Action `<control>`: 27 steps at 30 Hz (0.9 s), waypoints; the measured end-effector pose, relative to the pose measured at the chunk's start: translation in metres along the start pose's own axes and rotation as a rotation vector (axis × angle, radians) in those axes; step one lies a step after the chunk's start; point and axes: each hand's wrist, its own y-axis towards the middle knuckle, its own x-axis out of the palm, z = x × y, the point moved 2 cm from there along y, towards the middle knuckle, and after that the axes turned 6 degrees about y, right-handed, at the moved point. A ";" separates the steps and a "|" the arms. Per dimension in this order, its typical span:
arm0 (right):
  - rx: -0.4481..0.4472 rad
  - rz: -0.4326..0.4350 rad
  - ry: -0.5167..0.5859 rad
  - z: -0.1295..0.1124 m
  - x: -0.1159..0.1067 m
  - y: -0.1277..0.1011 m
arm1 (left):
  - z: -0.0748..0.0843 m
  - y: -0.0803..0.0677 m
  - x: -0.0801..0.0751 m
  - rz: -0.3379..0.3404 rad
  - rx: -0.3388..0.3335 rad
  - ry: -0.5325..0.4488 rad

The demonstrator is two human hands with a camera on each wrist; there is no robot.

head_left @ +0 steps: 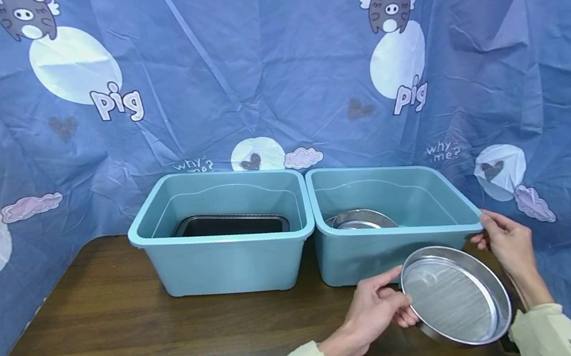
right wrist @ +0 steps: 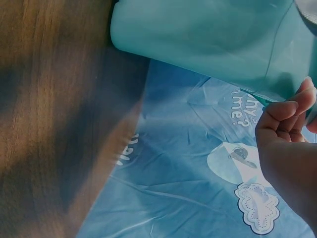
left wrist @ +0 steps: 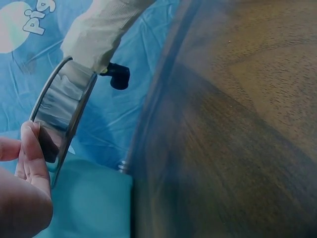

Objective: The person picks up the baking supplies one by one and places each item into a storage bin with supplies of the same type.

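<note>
Left hand (head_left: 377,310) gripping tilted round pan (head_left: 455,294), right hand (head_left: 508,243) pinching bin corner (head_left: 477,222)

Left teal bin (head_left: 228,260) on the wood surface (head_left: 111,345), touching the other bin's side. Dark rectangular tray (head_left: 231,225) lies in it. Blue pig-print cloth (head_left: 268,63) hangs behind the left teal bin.
</note>
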 end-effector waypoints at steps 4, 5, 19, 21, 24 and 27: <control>0.041 0.019 0.011 -0.002 -0.001 0.000 | 0.005 0.000 -0.001 -0.022 -0.008 0.006; 0.047 0.022 0.014 -0.002 -0.001 0.000 | 0.006 0.000 -0.001 -0.024 -0.012 0.008; 0.069 0.048 -0.162 -0.003 -0.002 0.000 | 0.031 0.005 -0.005 -0.046 0.020 0.006; 0.059 0.060 -0.198 -0.003 -0.003 0.000 | 0.034 0.005 -0.005 -0.045 0.024 0.002; 0.029 0.054 -0.249 -0.003 -0.004 0.000 | 0.039 0.006 -0.006 -0.045 0.026 -0.003; -0.019 0.044 -0.311 -0.003 -0.005 0.000 | 0.044 0.006 -0.007 -0.047 0.028 -0.007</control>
